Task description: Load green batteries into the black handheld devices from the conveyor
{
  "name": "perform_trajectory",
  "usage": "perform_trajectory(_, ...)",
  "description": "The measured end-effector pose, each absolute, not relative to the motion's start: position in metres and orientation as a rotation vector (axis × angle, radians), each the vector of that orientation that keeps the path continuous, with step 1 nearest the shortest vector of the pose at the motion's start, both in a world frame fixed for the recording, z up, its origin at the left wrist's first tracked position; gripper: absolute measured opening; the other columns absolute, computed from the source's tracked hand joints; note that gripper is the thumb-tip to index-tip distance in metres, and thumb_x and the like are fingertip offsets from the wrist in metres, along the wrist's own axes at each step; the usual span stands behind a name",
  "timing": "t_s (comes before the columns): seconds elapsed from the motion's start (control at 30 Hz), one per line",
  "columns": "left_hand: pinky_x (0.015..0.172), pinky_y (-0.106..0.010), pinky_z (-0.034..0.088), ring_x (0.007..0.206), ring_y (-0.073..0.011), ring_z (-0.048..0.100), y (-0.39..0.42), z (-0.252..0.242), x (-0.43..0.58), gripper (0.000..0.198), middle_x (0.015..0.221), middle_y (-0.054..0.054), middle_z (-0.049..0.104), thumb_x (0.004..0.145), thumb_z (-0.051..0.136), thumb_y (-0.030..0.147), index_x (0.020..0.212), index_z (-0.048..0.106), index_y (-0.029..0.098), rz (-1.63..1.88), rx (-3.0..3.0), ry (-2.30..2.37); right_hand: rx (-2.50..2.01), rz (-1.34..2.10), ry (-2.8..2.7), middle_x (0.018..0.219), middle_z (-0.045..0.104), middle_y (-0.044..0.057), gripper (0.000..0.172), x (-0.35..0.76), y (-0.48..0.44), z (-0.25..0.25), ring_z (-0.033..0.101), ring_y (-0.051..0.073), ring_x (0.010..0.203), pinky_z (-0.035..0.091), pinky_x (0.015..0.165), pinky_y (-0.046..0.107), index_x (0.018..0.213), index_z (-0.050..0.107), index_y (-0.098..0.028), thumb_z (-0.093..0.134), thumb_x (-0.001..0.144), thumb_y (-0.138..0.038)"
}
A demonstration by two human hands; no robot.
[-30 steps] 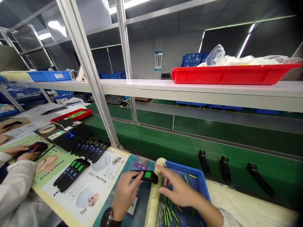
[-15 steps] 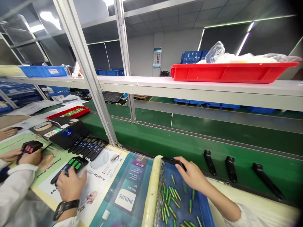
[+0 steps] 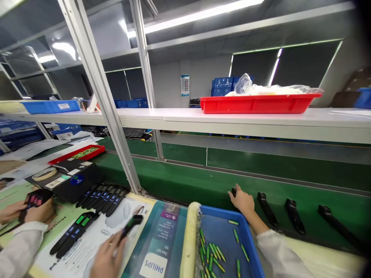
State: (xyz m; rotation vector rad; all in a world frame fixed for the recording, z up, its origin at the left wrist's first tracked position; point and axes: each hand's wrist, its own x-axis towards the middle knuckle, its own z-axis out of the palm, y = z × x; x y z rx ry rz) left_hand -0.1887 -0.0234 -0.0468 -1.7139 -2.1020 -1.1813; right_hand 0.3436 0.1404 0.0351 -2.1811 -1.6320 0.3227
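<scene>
My left hand [image 3: 108, 255], slightly blurred, grips a slim black handheld device [image 3: 131, 224] above the printed mat. Two similar devices with lit green screens [image 3: 75, 233] lie side by side to its left. On the green belt, my right hand [image 3: 243, 200] is closed around another black device [image 3: 234, 190], mostly hidden by the fingers. Just right of that hand, a black device [image 3: 267, 209] rests on the belt's near edge. Below it is a blue tray [image 3: 226, 211] containing several green-and-yellow cylindrical cells [image 3: 214, 251].
Several black devices [image 3: 101, 199] lie in a row beside a black box [image 3: 77, 179]. Another person's hands [image 3: 39, 212] hold a dark device at far left. Two more black devices [image 3: 295, 216] lie right on the belt. A shelf [image 3: 179, 119] carrying a red tray [image 3: 255, 104] crosses above.
My left hand has lifted one device from the green-screen group and moved right. My right hand has carried its device from over the blue tray to the green belt. The view has tilted up.
</scene>
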Motion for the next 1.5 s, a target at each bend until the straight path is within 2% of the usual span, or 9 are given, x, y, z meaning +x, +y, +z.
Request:
perform_trajectory(0.13,0.091,-0.032,0.061,0.106,-0.0213,0.07,-0.03,-0.038,-0.086,0.039,0.119,-0.005,0.074,0.095,0.066,0.032,0.133,0.066,0.032,-1.204,-2.192,-1.498,-1.441,0.697,-2.178,0.104,0.074,0.006,0.067,0.292,0.092,0.059,0.067,0.02,0.075,0.055,0.079,0.034,0.161,0.04,-0.025,0.053,0.101,-0.054)
perform_trajectory(0.27,0.09,-0.032,0.062,0.105,-0.0205,0.07,-0.031,-0.016,-0.019,0.038,0.117,-0.008,0.074,0.097,0.064,0.027,0.134,0.066,0.029,-1.268,-2.328,-1.431,-0.735,0.895,-2.542,0.123,0.07,0.007,0.051,0.244,0.04,0.094,0.067,0.023,0.096,0.053,0.091,0.035,0.153,0.053,-0.031,0.058,0.103,-0.041)
perform_trajectory(0.37,0.092,-0.035,0.062,0.113,-0.0229,0.068,-0.028,-0.017,-0.019,0.041,0.125,-0.009,0.071,0.097,0.063,0.031,0.138,0.063,0.031,-1.285,-2.299,-1.515,-0.838,0.659,-2.601,0.115,0.073,0.006,0.038,0.238,0.024,0.107,0.067,0.025,0.102,0.05,0.096,0.039,0.144,0.059,-0.032,0.051,0.106,-0.031)
perform_trajectory(0.57,0.107,-0.049,0.053,0.123,-0.0308,0.061,-0.001,-0.038,-0.144,0.048,0.13,-0.015,0.065,0.098,0.049,0.053,0.125,0.07,0.019,-1.096,-1.846,-2.094,-0.966,0.017,-1.991,0.1,0.071,0.011,0.034,0.28,0.042,0.061,0.068,0.027,0.084,0.055,0.075,0.039,0.134,0.061,-0.024,0.042,0.107,-0.036)
perform_trajectory(0.77,0.104,-0.056,0.048,0.134,-0.0439,0.049,0.014,-0.039,-0.277,0.066,0.145,-0.028,0.047,0.093,0.046,0.051,0.139,0.052,0.004,-0.426,-1.171,-2.462,-1.375,0.28,-2.221,0.109,0.074,0.008,0.037,0.324,0.06,0.057,0.071,0.026,0.087,0.053,0.081,0.039,0.134,0.057,-0.026,0.039,0.109,-0.046)
perform_trajectory(0.9,0.089,-0.047,0.054,0.117,-0.0398,0.06,0.021,-0.038,-0.311,0.057,0.126,-0.022,0.06,0.087,0.053,0.048,0.125,0.058,0.005,-0.233,-1.005,-2.596,-1.777,0.316,-1.78,0.082,0.071,0.003,0.051,0.361,0.1,0.068,0.066,0.024,0.069,0.05,0.066,0.033,0.13,0.055,-0.02,0.04,0.103,-0.061)
perform_trajectory(1.07,0.081,-0.041,0.054,0.102,-0.0324,0.066,0.025,-0.038,-0.325,0.048,0.112,-0.014,0.067,0.089,0.052,0.045,0.124,0.062,0.013,-0.147,-0.936,-2.711,-2.065,0.365,-1.659,0.083,0.074,0.011,0.035,0.378,0.155,0.036,0.072,0.029,0.085,0.052,0.074,0.033,0.107,0.068,-0.014,0.062,0.09,-0.045)
perform_trajectory(1.3,0.092,-0.046,0.056,0.099,-0.0282,0.067,-0.02,-0.056,-0.296,0.051,0.12,-0.01,0.071,0.101,0.025,0.043,0.125,0.063,0.017,-0.39,-1.443,-2.463,-2.144,0.284,-1.699,0.084,0.072,0.019,0.075,0.375,0.155,0.031,0.071,0.039,0.089,0.052,0.078,0.046,0.151,0.037,0.008,0.052,0.098,-0.042)
perform_trajectory(1.5,0.095,-0.04,0.059,0.108,-0.025,0.069,-0.044,-0.043,-0.138,0.04,0.124,-0.009,0.073,0.1,0.055,0.039,0.135,0.062,0.022,-0.97,-2.085,-1.636,-1.546,0.606,-2.118,0.102,0.069,0.004,0.06,0.305,0.083,0.049,0.063,0.018,0.067,0.051,0.069,0.03,0.153,0.046,-0.023,0.05,0.102,-0.054)
